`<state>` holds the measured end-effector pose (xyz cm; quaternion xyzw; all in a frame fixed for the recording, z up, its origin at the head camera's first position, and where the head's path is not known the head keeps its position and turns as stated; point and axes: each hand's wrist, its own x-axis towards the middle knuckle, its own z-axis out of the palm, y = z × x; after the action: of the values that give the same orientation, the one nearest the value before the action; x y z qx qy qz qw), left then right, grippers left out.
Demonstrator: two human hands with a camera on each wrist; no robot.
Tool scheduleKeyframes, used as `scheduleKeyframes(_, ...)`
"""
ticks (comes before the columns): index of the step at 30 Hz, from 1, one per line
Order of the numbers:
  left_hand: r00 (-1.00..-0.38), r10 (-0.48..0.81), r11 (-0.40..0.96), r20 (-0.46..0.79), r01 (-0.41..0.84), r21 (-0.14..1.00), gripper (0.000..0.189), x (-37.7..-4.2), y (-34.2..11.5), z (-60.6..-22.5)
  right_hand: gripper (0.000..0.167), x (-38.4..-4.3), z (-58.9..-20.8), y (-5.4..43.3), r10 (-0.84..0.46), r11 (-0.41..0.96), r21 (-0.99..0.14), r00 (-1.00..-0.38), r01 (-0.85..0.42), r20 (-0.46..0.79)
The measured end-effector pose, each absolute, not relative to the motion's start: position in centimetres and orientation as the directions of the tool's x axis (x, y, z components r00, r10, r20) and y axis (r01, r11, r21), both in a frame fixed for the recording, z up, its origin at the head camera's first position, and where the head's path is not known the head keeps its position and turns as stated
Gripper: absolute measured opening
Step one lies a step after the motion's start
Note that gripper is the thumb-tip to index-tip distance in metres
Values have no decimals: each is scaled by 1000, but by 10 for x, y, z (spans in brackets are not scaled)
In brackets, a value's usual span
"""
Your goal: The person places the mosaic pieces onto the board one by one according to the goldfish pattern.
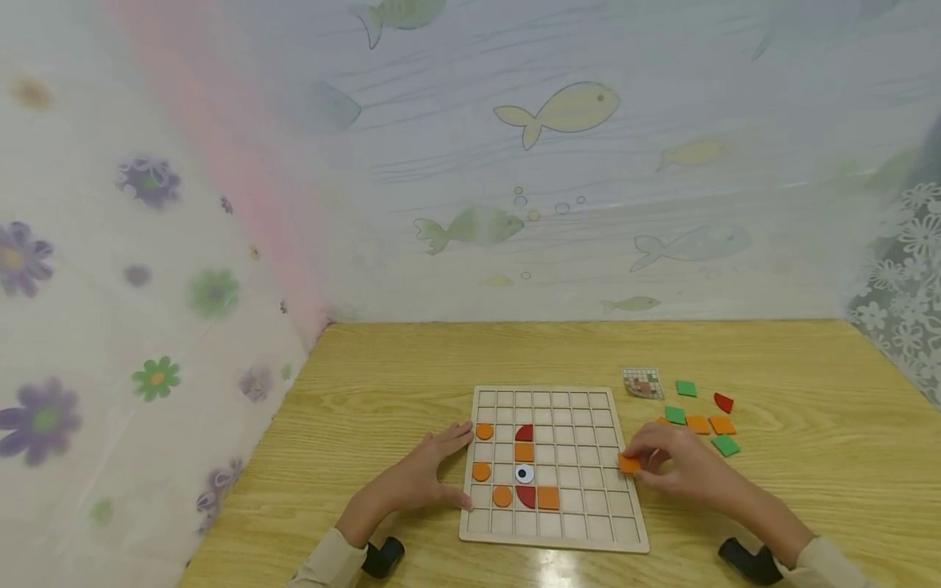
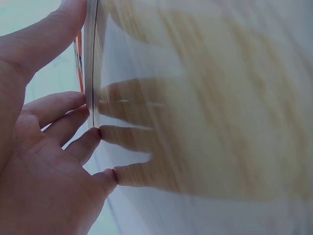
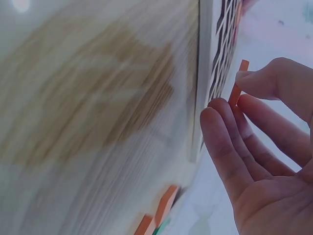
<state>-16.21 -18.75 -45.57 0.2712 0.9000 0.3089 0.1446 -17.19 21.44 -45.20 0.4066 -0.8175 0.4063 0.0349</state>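
Observation:
A wooden grid board (image 1: 588,523) lies on the table with several pieces in its cells: orange circles (image 1: 502,496), orange squares (image 1: 548,498), red quarter-circles (image 1: 524,434) and a white eye piece (image 1: 524,474). My right hand (image 1: 680,457) pinches an orange square tile (image 1: 628,464) between thumb and fingers, over the board's right edge. In the right wrist view the tile (image 3: 238,83) shows edge-on, raised above the table. My left hand (image 1: 419,474) rests at the board's left edge, fingers and thumb spread against it; in the left wrist view its fingertips (image 2: 93,134) touch the edge and tabletop.
Loose green squares (image 1: 725,445), orange squares (image 1: 723,425) and a red quarter-circle (image 1: 724,403) lie right of the board. A small pattern card (image 1: 643,383) sits behind them. Fabric-like walls with fish and flowers border the wooden table (image 1: 412,359).

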Motion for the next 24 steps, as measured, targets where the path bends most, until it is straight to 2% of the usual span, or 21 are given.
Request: scheduleKeyframes(24,-811,577,666,-99,398,631,95,-163,-188,-457,24,-160,-447,173,-692,276,-643,-612,-714,382)
